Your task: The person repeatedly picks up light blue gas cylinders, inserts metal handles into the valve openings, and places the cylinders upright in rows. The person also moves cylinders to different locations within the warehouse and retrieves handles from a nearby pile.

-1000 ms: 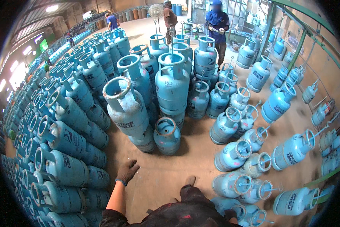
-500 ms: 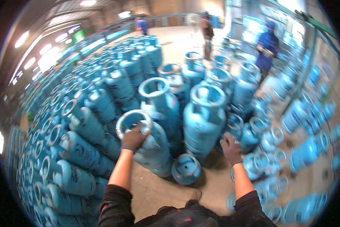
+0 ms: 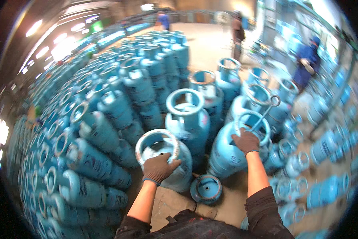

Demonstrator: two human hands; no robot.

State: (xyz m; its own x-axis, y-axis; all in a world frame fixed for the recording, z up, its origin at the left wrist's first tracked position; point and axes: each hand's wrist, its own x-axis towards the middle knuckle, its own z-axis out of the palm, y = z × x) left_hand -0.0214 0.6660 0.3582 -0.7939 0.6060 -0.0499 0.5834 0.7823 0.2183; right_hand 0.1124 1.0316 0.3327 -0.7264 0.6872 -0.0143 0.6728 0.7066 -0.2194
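Blue right collar (image 3: 252, 113), gripped by the right hand (image 3: 246, 142), is best steadied evenly with the left collar (image 3: 157, 132), on which the left hand (image 3: 160, 168) is laid, its closure unclear.

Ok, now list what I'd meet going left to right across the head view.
Stacked blue cylinders at lower left, left hand, short blue cylinder, right hand, person in blue at upper right.

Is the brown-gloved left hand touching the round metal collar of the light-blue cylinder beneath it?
Touching. The head view shows the left hand laid over the collar's near edge, without visible gap.
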